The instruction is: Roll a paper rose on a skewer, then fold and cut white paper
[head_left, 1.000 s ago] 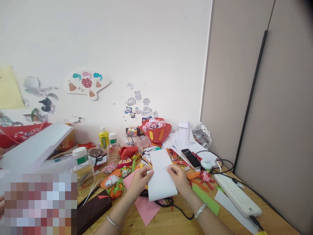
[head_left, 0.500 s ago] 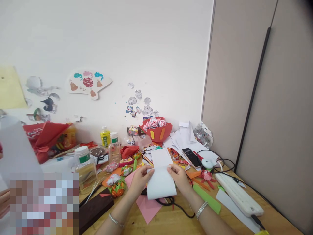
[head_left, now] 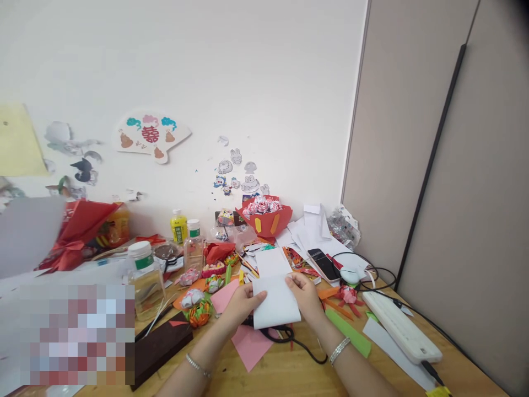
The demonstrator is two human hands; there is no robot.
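Note:
A folded sheet of white paper is held up over the front middle of the table, its lower flap curving toward me. My left hand pinches its left edge, thumb on the front face. At the upper right edge, my right hand grips the paper between thumb and fingers. Behind it lies another white sheet. Under the held paper are a pink sheet and a black cable. Left of my left hand sits an orange and green paper ball.
A clear jar and a dark box stand left. A red paper bouquet is at the back. Right are a phone, a green strip and a white power strip. Large white paper is far left.
My left thumb has slid down the paper's left edge, and my right fingers now pinch nearer its upper corner. The large white sheet at far left has lowered, and the hand there has gone.

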